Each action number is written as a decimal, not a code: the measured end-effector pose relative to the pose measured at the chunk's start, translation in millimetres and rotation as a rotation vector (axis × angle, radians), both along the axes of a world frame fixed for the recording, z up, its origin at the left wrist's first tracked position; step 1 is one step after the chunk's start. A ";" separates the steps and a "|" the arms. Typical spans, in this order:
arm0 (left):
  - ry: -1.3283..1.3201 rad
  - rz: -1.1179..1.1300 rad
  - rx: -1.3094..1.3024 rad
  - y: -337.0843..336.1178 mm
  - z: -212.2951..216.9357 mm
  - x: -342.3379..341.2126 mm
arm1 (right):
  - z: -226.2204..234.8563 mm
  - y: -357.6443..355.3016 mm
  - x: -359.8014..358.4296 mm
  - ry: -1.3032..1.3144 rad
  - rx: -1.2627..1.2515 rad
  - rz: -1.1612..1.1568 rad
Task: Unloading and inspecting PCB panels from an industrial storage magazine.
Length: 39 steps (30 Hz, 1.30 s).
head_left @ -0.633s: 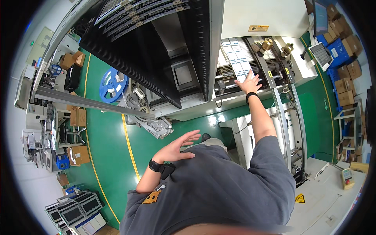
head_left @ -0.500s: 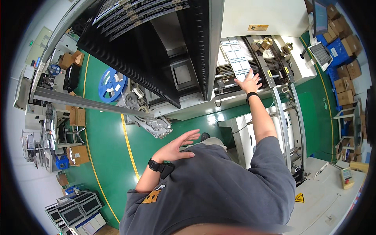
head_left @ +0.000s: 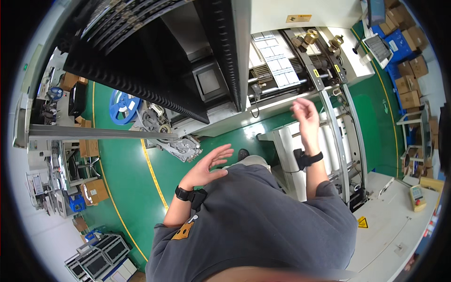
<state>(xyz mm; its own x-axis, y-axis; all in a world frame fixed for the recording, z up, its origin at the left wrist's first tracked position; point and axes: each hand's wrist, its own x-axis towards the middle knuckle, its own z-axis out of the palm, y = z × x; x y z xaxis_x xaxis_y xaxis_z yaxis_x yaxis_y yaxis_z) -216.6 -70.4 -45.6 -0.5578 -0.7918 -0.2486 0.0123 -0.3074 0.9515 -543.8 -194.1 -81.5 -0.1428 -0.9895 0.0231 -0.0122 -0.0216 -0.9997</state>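
Note:
A white panel divided into several rectangles (head_left: pixel 282 63) lies across the rails of a conveyor (head_left: pixel 314 75). Just short of its near end hangs my right hand (head_left: pixel 307 121), empty, its fingers loosely bent and apart from the panel. At my waist, in front of the grey shirt, my left hand (head_left: pixel 205 168) is held with fingers stretched and nothing in them. Both wrists wear black straps.
Left of the conveyor stands a black magazine rack (head_left: pixel 141 75) holding circuit boards. Beyond its lower edge are a blue reel (head_left: pixel 124 107) and a metal feeder (head_left: pixel 176 148). Two metal rails (head_left: pixel 334 136) run toward a white machine (head_left: pixel 399 225) at right. Cardboard boxes (head_left: pixel 408 84) line the far right.
My right hand has drawn back toward me from over the panel, and its fingers have curled. The panel's near end is now uncovered. My left hand stays at my waist.

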 end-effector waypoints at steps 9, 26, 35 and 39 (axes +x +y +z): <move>-0.072 0.202 0.106 -10.8 3.7 -18.2 | -8.4 79.8 91.5 -0.299 0.554 0.419; -0.479 0.269 -0.647 38.3 2.5 14.5 | 0.6 117.4 217.9 -1.095 0.822 0.837; -0.926 0.098 -0.864 61.9 -6.5 52.7 | 2.1 146.4 232.3 -1.265 0.912 0.803; -0.909 0.106 -0.796 70.1 -14.0 80.2 | 1.1 160.4 226.3 -1.197 0.887 0.937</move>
<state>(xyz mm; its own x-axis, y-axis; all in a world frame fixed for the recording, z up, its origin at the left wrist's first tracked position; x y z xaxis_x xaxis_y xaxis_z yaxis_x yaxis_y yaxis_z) -136.5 -0.3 -59.6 -0.3559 -0.9325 0.0618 -0.7687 0.3297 0.5480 -317.4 -33.7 -80.4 0.8961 -0.3955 -0.2015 0.3676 0.9157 -0.1626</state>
